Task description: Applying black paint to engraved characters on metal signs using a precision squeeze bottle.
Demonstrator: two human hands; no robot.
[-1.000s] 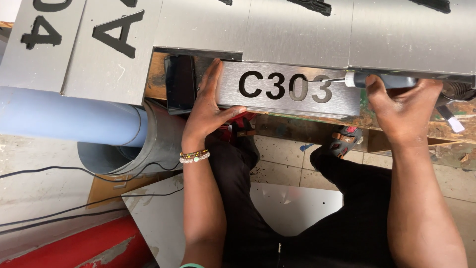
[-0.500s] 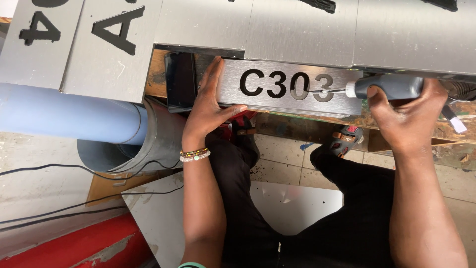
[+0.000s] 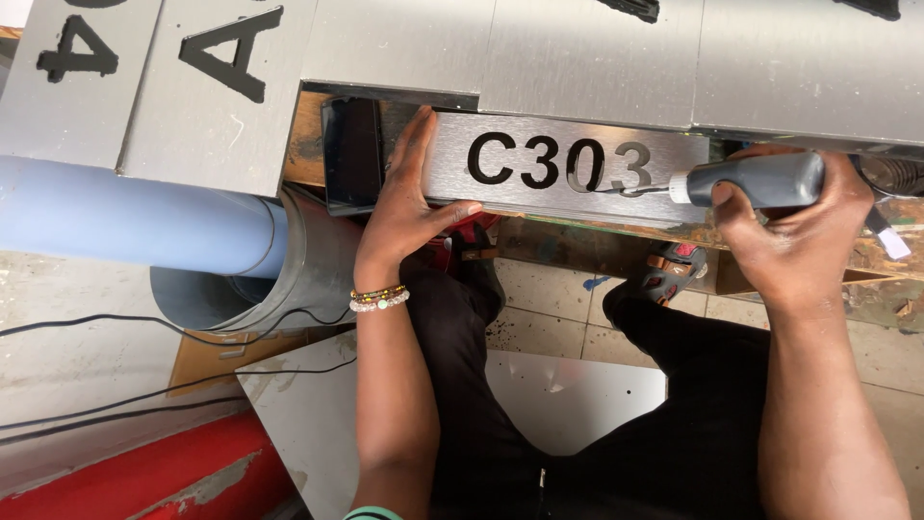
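A small brushed-metal sign plate [image 3: 577, 197] with black cut-out characters lies on a worn wooden bench edge. My left hand [image 3: 409, 197] presses flat on the plate's left end, fingers spread, a beaded bracelet on the wrist. My right hand [image 3: 794, 236] grips a dark grey hand-held rotary tool [image 3: 760, 180]. Its thin tip touches the plate at the last character on the right.
Larger metal sheets [image 3: 404, 43] with black characters lie above the plate. A pale blue pipe [image 3: 125, 221] runs into a grey pipe [image 3: 289, 279] on the left. Cables [image 3: 144, 395], a red object [image 3: 144, 477] and a metal sheet [image 3: 568, 395] lie on the tiled floor around my legs.
My right hand and the tool have shifted left along the plate, bringing the tip onto the last character. My left hand has stayed in place.
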